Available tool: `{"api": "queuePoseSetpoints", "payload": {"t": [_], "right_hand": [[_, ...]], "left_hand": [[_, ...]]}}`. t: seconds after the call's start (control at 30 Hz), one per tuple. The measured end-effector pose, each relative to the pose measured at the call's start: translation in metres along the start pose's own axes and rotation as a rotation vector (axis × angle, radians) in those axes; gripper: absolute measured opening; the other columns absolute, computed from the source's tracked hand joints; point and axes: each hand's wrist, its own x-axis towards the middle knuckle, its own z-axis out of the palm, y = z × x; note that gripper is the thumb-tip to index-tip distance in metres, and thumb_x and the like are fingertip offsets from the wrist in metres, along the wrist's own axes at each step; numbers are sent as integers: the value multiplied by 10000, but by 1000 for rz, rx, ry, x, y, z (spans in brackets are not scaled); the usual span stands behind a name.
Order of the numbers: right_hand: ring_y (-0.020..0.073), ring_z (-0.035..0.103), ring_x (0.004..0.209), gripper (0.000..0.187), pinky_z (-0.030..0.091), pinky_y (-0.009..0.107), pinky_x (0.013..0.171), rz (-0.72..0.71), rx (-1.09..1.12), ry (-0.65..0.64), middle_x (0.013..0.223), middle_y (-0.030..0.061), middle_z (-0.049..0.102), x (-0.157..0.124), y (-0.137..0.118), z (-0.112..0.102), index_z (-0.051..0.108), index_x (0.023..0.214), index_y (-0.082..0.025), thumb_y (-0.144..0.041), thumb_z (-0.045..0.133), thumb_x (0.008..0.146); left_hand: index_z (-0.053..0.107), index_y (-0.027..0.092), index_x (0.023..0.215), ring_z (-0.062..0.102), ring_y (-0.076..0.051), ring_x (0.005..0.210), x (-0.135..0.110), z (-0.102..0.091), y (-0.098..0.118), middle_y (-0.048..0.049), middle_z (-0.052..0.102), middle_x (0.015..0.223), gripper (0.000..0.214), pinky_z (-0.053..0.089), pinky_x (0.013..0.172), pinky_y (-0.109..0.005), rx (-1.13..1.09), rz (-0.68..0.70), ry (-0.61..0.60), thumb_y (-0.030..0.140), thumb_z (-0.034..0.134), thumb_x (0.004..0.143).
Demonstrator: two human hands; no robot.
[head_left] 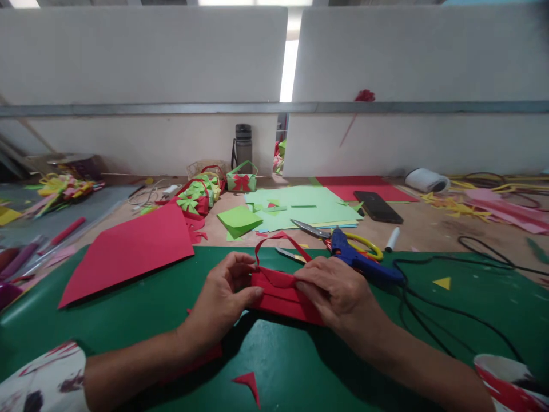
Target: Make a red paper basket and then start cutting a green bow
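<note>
A small red paper basket (pixel 283 294) with a thin looped handle (pixel 281 236) is held between my two hands, low over the green mat (pixel 141 326). My left hand (pixel 229 286) pinches its left end, thumb on the near face. At the right end, my right hand (pixel 332 289) grips the upper edge, covering that corner. Just beyond the basket lie scissors with yellow handles (pixel 364 243) and a blue glue gun (pixel 360 257). Red paper partly shows under my left forearm, and a red scrap (pixel 251 386) rests nearer me.
A large red sheet (pixel 132 249) lies on the left. Green sheets (pixel 300 203), a phone (pixel 378 207) and a white marker (pixel 392 239) sit farther back. Finished baskets (pixel 242 178) and a bottle (pixel 243 143) stand by the wall. A black cable (pixel 454 313) crosses the right side.
</note>
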Motion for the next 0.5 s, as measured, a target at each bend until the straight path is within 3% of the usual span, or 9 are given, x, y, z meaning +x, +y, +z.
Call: {"api": "queuePoseSetpoints", "payload": {"t": [0.17, 0.33, 0.5], "right_hand": [[171, 557, 704, 186, 414, 297, 675, 11, -13, 1, 730, 41, 623, -1, 1, 2, 661, 809, -194, -165, 488, 873], [180, 553, 711, 158, 412, 310, 685, 28, -6, 7, 741, 51, 624, -1, 2, 4, 643, 796, -178, -151, 501, 860], [178, 547, 703, 142, 405, 309, 680, 27, 0, 14, 733, 42, 619, -1, 2, 5, 630, 780, -177, -141, 512, 850]], "left_hand": [[567, 182, 852, 564, -145, 800, -5, -1, -2, -11, 591, 864, 156, 471, 660, -221, 288, 150, -68, 107, 583, 716], [571, 191, 886, 542, -149, 806, -7, -4, -1, -25, 587, 941, 166, 439, 624, -214, 561, 271, -118, 94, 556, 751], [527, 183, 765, 529, -151, 784, -5, -4, 4, -17, 567, 859, 98, 422, 681, -242, 682, 315, -137, 95, 567, 749]]}}
